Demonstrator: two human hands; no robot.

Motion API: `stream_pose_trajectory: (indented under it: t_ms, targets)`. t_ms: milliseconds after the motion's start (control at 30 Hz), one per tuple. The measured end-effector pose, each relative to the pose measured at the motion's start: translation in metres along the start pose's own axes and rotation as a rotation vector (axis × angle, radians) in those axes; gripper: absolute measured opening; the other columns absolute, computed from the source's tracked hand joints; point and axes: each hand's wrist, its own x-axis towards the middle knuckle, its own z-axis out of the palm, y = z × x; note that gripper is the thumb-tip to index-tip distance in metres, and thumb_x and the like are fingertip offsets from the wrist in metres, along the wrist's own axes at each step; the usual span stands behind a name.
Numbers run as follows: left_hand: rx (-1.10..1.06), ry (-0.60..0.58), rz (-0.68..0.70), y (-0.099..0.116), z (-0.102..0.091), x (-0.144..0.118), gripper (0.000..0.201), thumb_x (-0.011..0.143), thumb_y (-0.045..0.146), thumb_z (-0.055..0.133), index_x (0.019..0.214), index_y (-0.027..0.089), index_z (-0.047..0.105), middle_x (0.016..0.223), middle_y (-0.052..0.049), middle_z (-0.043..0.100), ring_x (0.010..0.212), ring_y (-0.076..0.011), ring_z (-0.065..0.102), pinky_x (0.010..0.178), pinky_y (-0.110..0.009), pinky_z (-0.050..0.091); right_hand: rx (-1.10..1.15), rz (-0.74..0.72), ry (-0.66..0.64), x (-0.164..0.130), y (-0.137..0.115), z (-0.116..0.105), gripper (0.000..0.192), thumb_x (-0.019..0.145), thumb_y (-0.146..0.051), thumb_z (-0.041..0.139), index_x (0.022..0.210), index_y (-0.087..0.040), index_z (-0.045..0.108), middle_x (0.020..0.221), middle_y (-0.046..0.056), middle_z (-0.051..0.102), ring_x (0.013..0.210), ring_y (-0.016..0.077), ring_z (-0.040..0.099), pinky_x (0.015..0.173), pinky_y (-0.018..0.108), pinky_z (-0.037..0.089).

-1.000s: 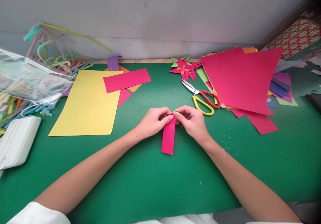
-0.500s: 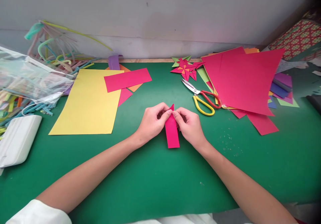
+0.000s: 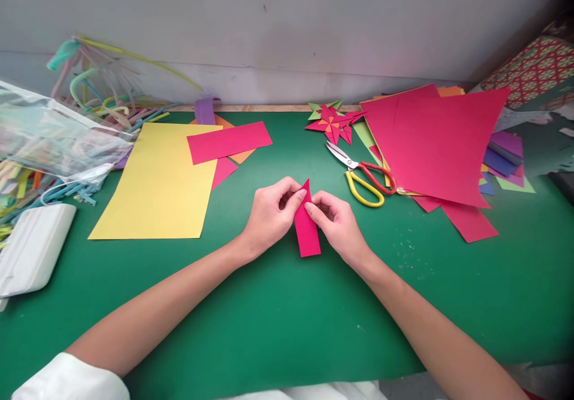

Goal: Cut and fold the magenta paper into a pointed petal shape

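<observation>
Pinched between left hand [image 3: 269,214] and right hand [image 3: 338,223], a pink paper strip [image 3: 307,229] with pointed top lies on the green table [image 3: 278,316]; scissors [image 3: 361,173] rest nearby.

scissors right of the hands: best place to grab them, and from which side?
Take the scissors by the handle loops, the red and yellow rings at their near-right end, coming from the right hand side. They lie flat on the green table, blades slightly parted and pointing away to the far left. The red loop touches the pink paper stack, so the yellow loop looks freer.
</observation>
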Motion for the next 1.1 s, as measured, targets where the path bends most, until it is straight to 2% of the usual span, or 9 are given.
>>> stream_pose_trajectory:
  t_ms: [167,267,367,567,700,900,1100]
  targets:
    - [-0.09,0.035,-0.052,0.0,-0.003,0.003,0.026,0.101,0.034,0.059,0.08,0.02,0.059,0.073,0.002,0.059,0.065,-0.0131,0.052,0.062,-0.027,0.04,0.155,-0.023,0.093,-0.002,0.001,0.003,0.025,0.098,-0.048,0.069,0.108,-0.028,0.057,0.105,0.003,0.07,0.094,0.0211,0.068,0.081,0.031,0.055]
    - [-0.13,0.055,-0.074,0.0,-0.005,0.005,0.026,0.101,0.036,0.06,0.08,0.02,0.059,0.073,0.001,0.059,0.066,-0.0134,0.052,0.062,-0.027,0.041,0.133,-0.102,0.035,-0.003,-0.001,0.003,0.025,0.099,-0.046,0.069,0.116,-0.029,0.062,0.115,0.005,0.07,0.106,0.0229,0.068,0.093,0.035,0.055]
    - [-0.154,0.06,-0.084,0.0,-0.006,0.006,0.027,0.101,0.037,0.061,0.08,0.02,0.058,0.073,0.001,0.059,0.067,-0.0135,0.052,0.063,-0.027,0.042,0.034,-0.151,-0.05,-0.004,-0.005,0.002,0.023,0.103,-0.046,0.062,0.117,-0.029,0.07,0.119,0.005,0.071,0.112,0.0244,0.067,0.1,0.037,0.053]
    - [-0.185,0.065,-0.097,0.0,-0.006,0.007,0.028,0.1,0.039,0.061,0.079,0.02,0.058,0.073,0.001,0.059,0.067,-0.0139,0.052,0.063,-0.027,0.043,-0.015,-0.134,-0.158,-0.004,-0.009,0.001,0.044,0.108,-0.057,0.046,0.122,-0.03,0.077,0.124,0.006,0.075,0.122,0.0286,0.066,0.11,0.041,0.048]
    - [-0.205,0.06,-0.102,-0.003,-0.005,0.007,0.028,0.1,0.036,0.062,0.078,0.02,0.057,0.072,0.002,0.057,0.066,-0.0131,0.051,0.062,-0.027,0.041,0.053,-0.098,-0.137,-0.001,-0.007,0.003,0.046,0.108,-0.058,0.044,0.118,-0.03,0.08,0.119,0.004,0.077,0.116,0.0278,0.069,0.106,0.039,0.05]
    - [-0.21,0.058,-0.124,-0.006,0.0,0.005,0.028,0.099,0.037,0.062,0.077,0.02,0.057,0.071,0.002,0.058,0.066,-0.0131,0.052,0.062,-0.027,0.043,0.145,0.041,-0.046,0.0,0.002,0.008,0.058,0.103,-0.069,0.045,0.1,-0.026,0.084,0.101,0.006,0.078,0.088,0.0255,0.071,0.079,0.036,0.056]
    - [-0.309,0.104,-0.192,-0.008,-0.003,0.011,0.028,0.096,0.039,0.066,0.077,0.021,0.059,0.068,0.002,0.06,0.061,-0.0135,0.056,0.056,-0.027,0.047,0.139,0.026,-0.005,-0.002,0.005,0.012,0.059,0.103,-0.069,0.047,0.083,-0.025,0.081,0.09,0.006,0.076,0.082,0.0241,0.069,0.079,0.036,0.054]
